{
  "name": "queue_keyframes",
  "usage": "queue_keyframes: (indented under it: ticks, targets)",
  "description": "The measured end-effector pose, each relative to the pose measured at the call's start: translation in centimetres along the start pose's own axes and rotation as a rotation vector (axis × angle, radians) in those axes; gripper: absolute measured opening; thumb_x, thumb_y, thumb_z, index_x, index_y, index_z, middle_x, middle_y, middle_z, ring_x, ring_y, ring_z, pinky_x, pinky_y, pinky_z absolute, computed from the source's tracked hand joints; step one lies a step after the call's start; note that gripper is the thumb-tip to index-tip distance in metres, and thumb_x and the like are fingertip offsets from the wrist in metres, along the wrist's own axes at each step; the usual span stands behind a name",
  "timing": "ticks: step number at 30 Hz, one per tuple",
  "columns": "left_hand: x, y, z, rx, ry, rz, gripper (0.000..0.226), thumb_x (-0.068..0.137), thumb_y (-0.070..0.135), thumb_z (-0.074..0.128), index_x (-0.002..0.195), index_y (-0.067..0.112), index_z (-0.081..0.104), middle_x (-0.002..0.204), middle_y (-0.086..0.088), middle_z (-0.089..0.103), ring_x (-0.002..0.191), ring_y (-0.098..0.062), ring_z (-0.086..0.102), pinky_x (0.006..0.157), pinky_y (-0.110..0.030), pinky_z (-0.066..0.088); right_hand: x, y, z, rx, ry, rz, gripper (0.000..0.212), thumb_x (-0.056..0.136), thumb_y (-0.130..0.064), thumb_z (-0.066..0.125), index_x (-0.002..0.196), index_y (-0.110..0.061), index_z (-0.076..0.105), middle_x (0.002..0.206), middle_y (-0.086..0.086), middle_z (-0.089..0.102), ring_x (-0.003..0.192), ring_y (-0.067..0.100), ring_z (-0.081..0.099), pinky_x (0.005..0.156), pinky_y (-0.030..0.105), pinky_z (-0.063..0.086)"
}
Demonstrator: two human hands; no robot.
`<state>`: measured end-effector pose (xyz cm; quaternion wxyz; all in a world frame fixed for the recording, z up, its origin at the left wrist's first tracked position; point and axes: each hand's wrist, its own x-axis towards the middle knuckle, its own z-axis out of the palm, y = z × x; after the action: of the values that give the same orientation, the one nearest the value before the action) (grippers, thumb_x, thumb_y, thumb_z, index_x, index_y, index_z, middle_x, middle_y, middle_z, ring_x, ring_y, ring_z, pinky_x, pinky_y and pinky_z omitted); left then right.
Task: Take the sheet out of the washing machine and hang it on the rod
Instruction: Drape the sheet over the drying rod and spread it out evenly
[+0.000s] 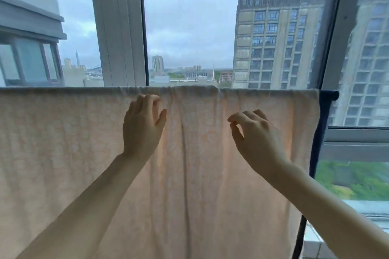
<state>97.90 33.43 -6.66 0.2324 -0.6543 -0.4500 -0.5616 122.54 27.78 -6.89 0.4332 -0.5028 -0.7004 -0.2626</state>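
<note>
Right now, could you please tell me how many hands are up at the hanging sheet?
2. The left hand is near the sheet's top edge, just below the rod; the right hand is lower, right of the centre crease. None seem hidden.

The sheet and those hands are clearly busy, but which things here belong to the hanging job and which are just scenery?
Part of the job:
- pale patterned sheet, draped over the rod
- dark rod, its end showing at right
- left hand and right hand, both open against the sheet

Just scenery:
- window frame
- grey apartment block outside
</note>
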Motion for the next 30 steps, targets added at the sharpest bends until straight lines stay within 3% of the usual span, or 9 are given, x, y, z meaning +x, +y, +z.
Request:
queue_keyframes:
  ticks: [3,7,10,14,22,26,30]
  targets:
    - [3.0,1.3,0.1,0.045,-0.017,0.174,0.019,0.089,0.015,0.065,0.106,0.008,0.06,0.106,-0.009,0.06,0.098,-0.025,0.053,0.085,-0.031,0.043,2.9,1.7,-1.0,-0.05,0.065,-0.076,0.016,0.087,-0.013,0.063,0.103,-0.014,0.067,0.101,0.003,0.065,0.097,0.026,0.054,0.068,0.041,0.053]
    - [5.9,2.5,1.0,-0.061,-0.183,0.211,0.023,0.093,0.018,0.06,0.114,0.01,0.064,0.118,-0.005,0.062,0.111,-0.021,0.056,0.092,-0.037,0.049,5.9,3.5,-1.8,-0.182,0.036,-0.157,0.023,0.088,-0.021,0.064,0.11,-0.014,0.065,0.11,0.004,0.06,0.103,0.026,0.053,0.08,0.043,0.052]
    - [7.1,2.4,1.2,-0.18,-0.318,0.154,0.016,0.094,0.02,0.059,0.106,0.015,0.068,0.102,0.004,0.066,0.092,-0.012,0.062,0.082,-0.032,0.051,7.5,4.4,-1.9,-0.103,-0.063,-0.163,0.02,0.092,-0.029,0.061,0.104,-0.015,0.066,0.104,0.002,0.065,0.095,0.023,0.06,0.081,0.043,0.052]
    - [8.4,2.2,0.9,-0.235,-0.314,0.045,0.009,0.089,0.016,0.065,0.081,0.018,0.069,0.079,0.008,0.066,0.074,-0.003,0.06,0.068,-0.026,0.044,8.6,4.9,-2.3,0.176,-0.104,-0.038,0.012,0.086,-0.029,0.068,0.094,-0.02,0.073,0.092,-0.004,0.071,0.08,0.013,0.067,0.075,0.038,0.055]
    - [10.7,1.8,1.7,-0.149,-0.206,-0.082,0.01,0.091,0.016,0.061,0.082,0.014,0.066,0.081,-0.003,0.069,0.076,-0.02,0.062,0.076,-0.033,0.05,12.5,5.3,-2.6,0.247,-0.021,0.073,0.01,0.085,-0.021,0.07,0.089,-0.014,0.076,0.086,0.0,0.075,0.075,0.013,0.066,0.077,0.036,0.055]
    - [11.1,1.3,2.3,0.006,-0.425,-0.137,0.022,0.094,0.025,0.051,0.077,0.018,0.062,0.084,-0.006,0.069,0.081,-0.025,0.063,0.077,-0.036,0.051,12.6,5.7,-1.8,0.179,-0.243,0.035,0.012,0.086,-0.018,0.07,0.088,-0.007,0.074,0.084,0.007,0.074,0.073,0.016,0.067,0.079,0.039,0.057]
    - [10.8,0.2,2.2,0.035,-0.505,-0.168,0.037,0.098,0.034,0.045,0.069,0.017,0.061,0.072,-0.005,0.064,0.076,-0.028,0.063,0.079,-0.04,0.052,11.8,7.5,-2.3,0.183,-0.267,0.088,0.02,0.089,-0.023,0.065,0.085,-0.005,0.071,0.077,0.002,0.069,0.062,0.009,0.062,0.072,0.029,0.057]
